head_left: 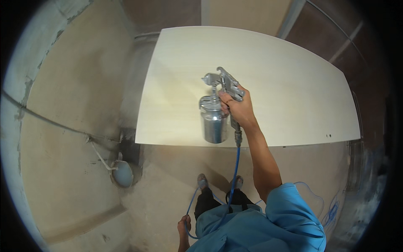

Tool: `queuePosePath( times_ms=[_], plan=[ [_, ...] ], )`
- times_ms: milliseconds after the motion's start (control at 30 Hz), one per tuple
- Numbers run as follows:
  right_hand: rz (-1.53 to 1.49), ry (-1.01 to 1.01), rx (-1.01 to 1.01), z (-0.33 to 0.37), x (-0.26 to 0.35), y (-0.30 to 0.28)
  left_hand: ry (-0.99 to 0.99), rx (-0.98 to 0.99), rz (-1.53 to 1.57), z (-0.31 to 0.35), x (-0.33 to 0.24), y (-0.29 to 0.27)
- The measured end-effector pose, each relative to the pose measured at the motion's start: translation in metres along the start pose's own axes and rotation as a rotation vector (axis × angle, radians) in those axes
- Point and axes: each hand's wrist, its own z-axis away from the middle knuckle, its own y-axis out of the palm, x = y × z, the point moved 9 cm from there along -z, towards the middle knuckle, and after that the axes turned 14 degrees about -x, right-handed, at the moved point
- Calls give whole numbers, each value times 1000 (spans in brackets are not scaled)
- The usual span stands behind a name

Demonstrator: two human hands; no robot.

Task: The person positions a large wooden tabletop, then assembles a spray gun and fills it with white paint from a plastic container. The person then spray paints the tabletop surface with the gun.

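My right hand [240, 107] is closed around the handle of a metal spray gun [230, 84], held above a large pale panel [285, 92]. The gun's nozzle points left, and a silver paint cup [214, 126] hangs under it near the panel's front edge. From the handle's base a blue air hose [235, 172] runs down toward my body. Low on the left, by my hip, my left hand [184, 224] is closed on a loop of that hose.
A round bucket [124, 174] with pale liquid stands at the left wall, below a pipe [100, 155]. More blue hose lies coiled [331, 212] on the floor at right. Brown and tan boards [247, 14] stand behind the panel.
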Motion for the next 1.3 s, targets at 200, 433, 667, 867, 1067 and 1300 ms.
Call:
queuePosePath(
  times_ms=[200, 433, 667, 867, 1067, 1300],
  plan=[
    [332, -271, -269, 4, 49, -187, 188, -6, -14, -19, -43, 24],
    [643, -370, -686, 43, 105, -426, 439, 113, -97, 11, -140, 89],
    [921, -419, -947, 89, 137, -518, 474, 262, -8, 31, -202, 138],
    [356, -210, -783, 63, 99, -513, 377, 225, -14, 27, -188, 121],
    [142, -248, -423, 6, 50, -363, 206, 104, 7, 18, -133, 81],
    [43, -96, -165, 2, 28, -149, -85, -30, 372, 33, 0, 31]
  ],
)
